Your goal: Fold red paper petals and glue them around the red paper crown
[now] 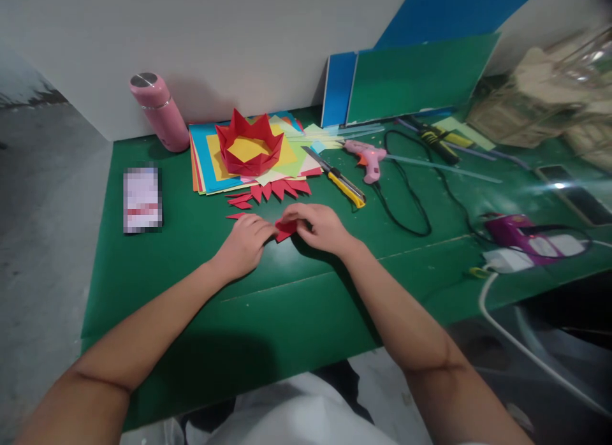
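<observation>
A small piece of red paper [285,231] lies between my two hands just above the green table [306,317]. My left hand [246,244] pinches its left edge with curled fingers. From the other side, my right hand [319,227] grips it, thumb and forefinger bent round its upper right part. Several folded red paper pieces [277,190] are spread in a row behind my hands, and one pointed piece lies by my left fingertips. Beyond them a red folded paper ring [251,158] with pointed tips rests on a stack of coloured paper [201,164].
A pink flask [162,113] and a blurred-out flat object [142,199] are at left. Right of the paper lie a yellow utility knife [342,180], a pink glue gun [368,158] with a looping black cord, a purple box [516,238] and a phone [578,193].
</observation>
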